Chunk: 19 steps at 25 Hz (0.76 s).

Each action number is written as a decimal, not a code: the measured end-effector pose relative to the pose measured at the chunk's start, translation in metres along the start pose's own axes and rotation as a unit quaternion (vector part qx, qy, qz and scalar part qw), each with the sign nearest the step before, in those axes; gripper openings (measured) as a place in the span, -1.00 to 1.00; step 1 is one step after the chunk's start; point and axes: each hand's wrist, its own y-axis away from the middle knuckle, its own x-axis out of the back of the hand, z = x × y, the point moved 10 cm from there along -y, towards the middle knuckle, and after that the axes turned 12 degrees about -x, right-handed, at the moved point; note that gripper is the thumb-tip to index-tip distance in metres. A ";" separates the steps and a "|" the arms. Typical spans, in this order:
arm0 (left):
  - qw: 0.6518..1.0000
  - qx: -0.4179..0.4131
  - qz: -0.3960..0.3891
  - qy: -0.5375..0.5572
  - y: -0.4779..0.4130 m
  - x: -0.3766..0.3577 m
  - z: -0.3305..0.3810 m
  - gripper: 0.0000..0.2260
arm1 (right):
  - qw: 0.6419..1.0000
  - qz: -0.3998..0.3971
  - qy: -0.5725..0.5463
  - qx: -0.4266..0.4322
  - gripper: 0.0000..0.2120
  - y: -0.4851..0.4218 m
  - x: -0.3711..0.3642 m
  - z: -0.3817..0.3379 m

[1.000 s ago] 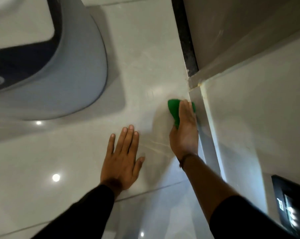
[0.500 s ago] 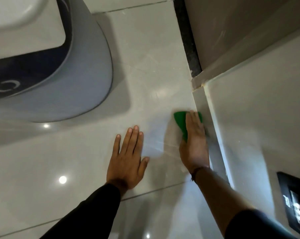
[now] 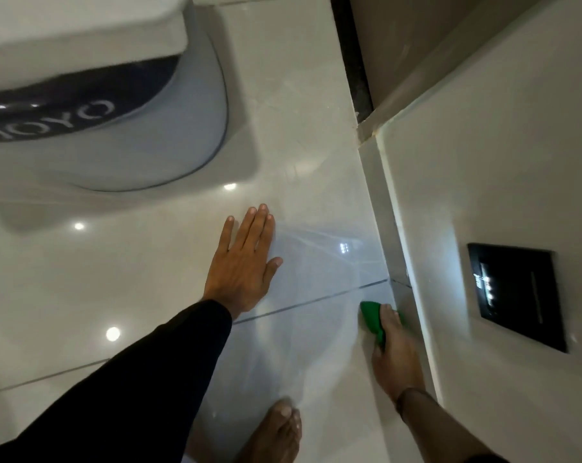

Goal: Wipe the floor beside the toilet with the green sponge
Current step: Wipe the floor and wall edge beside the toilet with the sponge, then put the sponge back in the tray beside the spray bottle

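Pale glossy floor [image 3: 155,295] tiles fill most of the room, ceiling lights glinting in them. The wall [image 3: 483,182] rises along the right side, and a black panel [image 3: 516,295] is set into it. The toilet [image 3: 115,128] sits at the upper left, white with a dark band of lettering. A black sleeve [image 3: 132,379] reaches in from the lower left. A bare foot [image 3: 279,432] stands on the tile at the bottom edge. The left hand [image 3: 242,265] lies open, palm flat on the floor, fingers straight. The right hand [image 3: 396,355] presses down on the sponge [image 3: 371,317], fingers over its top, right where floor meets wall, just below a grout line [image 3: 309,304].
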 end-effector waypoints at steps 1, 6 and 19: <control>1.000 0.000 0.008 0.001 0.015 0.024 0.004 -0.32 | 1.000 0.006 0.003 0.010 -0.35 0.013 0.012 -0.017; 0.998 0.061 -0.028 0.018 0.111 0.116 0.011 -0.30 | 0.995 0.016 0.046 0.090 -0.34 0.110 0.040 -0.113; 0.974 0.219 0.050 0.011 0.170 0.366 -0.179 -0.31 | 0.914 0.069 0.024 0.399 -0.36 0.287 0.085 -0.539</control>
